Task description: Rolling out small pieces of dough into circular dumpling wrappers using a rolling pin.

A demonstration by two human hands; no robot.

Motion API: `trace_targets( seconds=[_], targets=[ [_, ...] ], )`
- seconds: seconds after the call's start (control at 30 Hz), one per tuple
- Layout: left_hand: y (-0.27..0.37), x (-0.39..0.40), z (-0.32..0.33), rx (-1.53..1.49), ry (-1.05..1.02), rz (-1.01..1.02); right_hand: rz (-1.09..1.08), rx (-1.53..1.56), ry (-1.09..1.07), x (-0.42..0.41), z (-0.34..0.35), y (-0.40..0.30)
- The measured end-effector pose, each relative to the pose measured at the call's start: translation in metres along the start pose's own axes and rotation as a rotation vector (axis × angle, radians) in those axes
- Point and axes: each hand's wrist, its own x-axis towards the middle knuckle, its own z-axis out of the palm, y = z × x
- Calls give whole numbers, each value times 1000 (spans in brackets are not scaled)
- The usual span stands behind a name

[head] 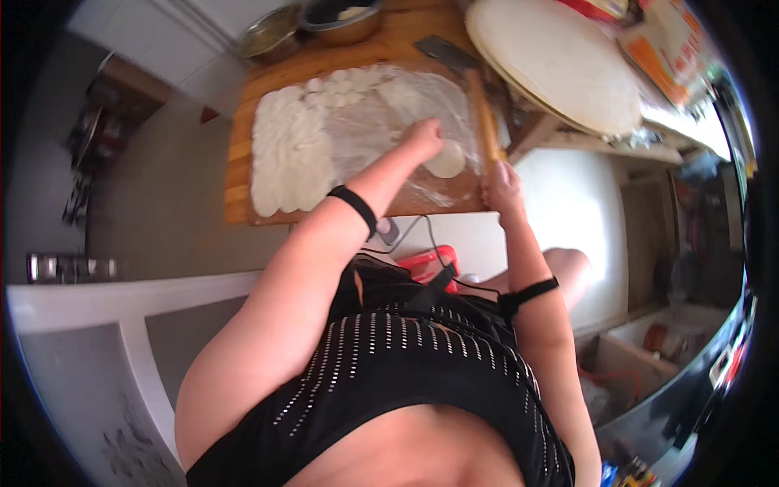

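Note:
My left hand (423,141), its fingers curled, is over the floured board, at the upper edge of a flat round of dough (446,159); whether it grips that edge I cannot tell. My right hand (504,187) is closed around the near end of a wooden rolling pin (485,119), which points away from me along the board's right side. Overlapping flattened dough rounds (291,152) cover the left of the wooden board (237,182). Small dough pieces (341,88) lie along the far side, beside a floury patch.
A dark flat scraper (447,51) lies beyond the pin. Large round pale boards (554,61) are stacked at the right, near a printed bag (663,52). Bowls (341,24) stand at the back. A red plastic container (426,263) and a cable are below the near edge.

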Motion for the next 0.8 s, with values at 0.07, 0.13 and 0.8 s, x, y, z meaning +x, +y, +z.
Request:
trace_targets(
  seconds=[0.07,0.13,0.8],
  targets=[
    [-1,-10,-10,-71,52,11,-43,-87,11,-6,-2,-5],
    [-1,-17,-25,-122,93,20,-80,-90,-27,-10,-2,-5],
    [-165,-37,-209,-167,440,-278,-127,-155,-100,-11,21,-10]
  ],
)
